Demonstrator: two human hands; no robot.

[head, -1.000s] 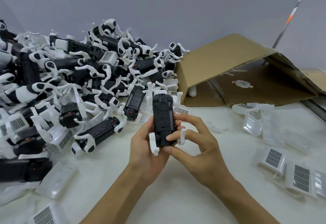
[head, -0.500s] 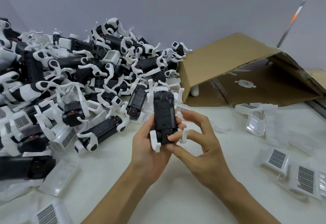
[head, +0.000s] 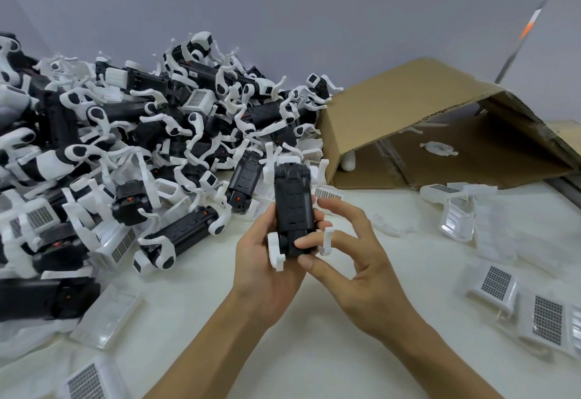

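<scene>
Here, heap [head: 125,153]: black-and-white toy parts piled on the table [head: 314,351], far left.
Left hand [head: 267,260]: fingers wrapped round the black toy body from its left side.
Black toy body [head: 294,210]: held upright above the table, between both hands.
Right hand [head: 352,260]: thumb and forefinger pinch the body's lower end, other fingers spread.
Cardboard box [head: 408,109]: on its side, behind.
Grid-faced pieces [head: 496,282]: scattered far right.

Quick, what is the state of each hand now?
Left hand: grips the black toy body.
Right hand: pinches the near end of the same body.
</scene>
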